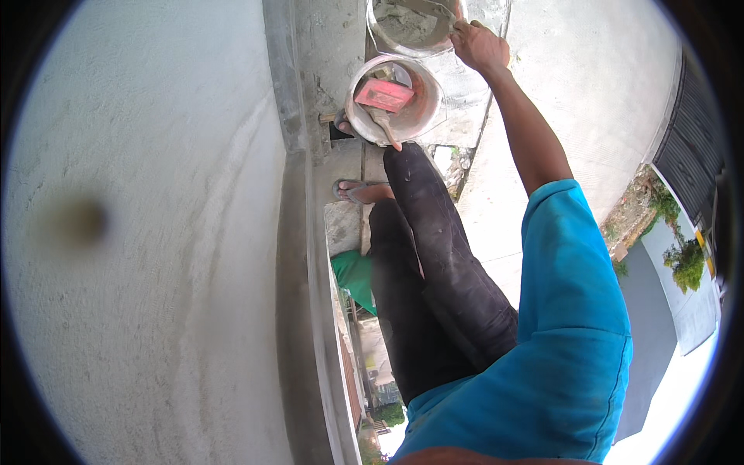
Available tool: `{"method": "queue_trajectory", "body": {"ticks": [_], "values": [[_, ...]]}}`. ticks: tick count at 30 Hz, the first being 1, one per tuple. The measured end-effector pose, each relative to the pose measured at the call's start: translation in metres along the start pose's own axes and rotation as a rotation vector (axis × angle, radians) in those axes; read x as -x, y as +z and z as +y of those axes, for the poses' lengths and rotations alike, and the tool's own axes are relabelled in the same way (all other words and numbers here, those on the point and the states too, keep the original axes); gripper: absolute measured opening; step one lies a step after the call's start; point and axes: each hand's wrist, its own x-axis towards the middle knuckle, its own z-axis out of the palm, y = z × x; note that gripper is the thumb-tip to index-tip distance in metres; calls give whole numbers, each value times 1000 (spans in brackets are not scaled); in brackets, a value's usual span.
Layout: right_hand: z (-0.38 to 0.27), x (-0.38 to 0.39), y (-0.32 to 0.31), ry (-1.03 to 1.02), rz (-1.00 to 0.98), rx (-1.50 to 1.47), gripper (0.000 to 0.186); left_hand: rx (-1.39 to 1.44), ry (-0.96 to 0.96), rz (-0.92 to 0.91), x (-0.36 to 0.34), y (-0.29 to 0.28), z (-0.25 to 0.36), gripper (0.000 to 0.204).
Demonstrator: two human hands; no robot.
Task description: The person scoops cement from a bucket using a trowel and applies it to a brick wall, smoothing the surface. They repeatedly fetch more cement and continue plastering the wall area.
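My right hand [479, 48], its fingers closed, grips the right rim of a mortar-smeared bucket [409, 22] at the top, which has grey wet material inside; whether it also holds a handle there is unclear. Just below stands a second pale bucket [428, 105], holding a pink rectangular tool [384, 94], a handled tool [382, 122] leaning on its rim and some other small items. My left hand is not in view. My dark-trousered legs and a sandalled foot [356, 188] are below the buckets.
A plastered pale wall [155, 232] fills the left, with a grey ledge [298, 294] along it. A green cloth or sack [353, 279] lies by my legs. Concrete paving [573, 93] with a rubble-filled gap is to the right, with plants [686, 263] and dark corrugated sheeting [690, 132] beyond.
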Motion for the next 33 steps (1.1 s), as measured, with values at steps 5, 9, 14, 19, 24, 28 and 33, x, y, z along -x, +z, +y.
{"method": "queue_trajectory", "body": {"ticks": [5, 9, 14, 19, 24, 28, 33], "values": [[22, -52, 14, -53, -283, -175, 49, -9, 13, -31, -11, 16, 5, 68], [0, -51, 16, 127, -125, 215, 52, -26, 21, -36, -13, 20, 6, 68], [12, -49, 12, -34, 236, 324, 28, -56, 31, -26, -17, 21, 3, 69], [-14, -64, 34, 4, -57, 143, 51, -68, 47, -43, -21, 34, 3, 69], [6, -45, 26, 78, -134, -7, 56, -57, 43, -27, -10, 25, 3, 70], [60, -17, 29, 44, -99, -192, 54, -69, 58, -14, 18, 9, 13, 70], [66, 25, -9, 17, -107, -358, 43, -128, 72, 74, 133, -74, 34, 71]]}}
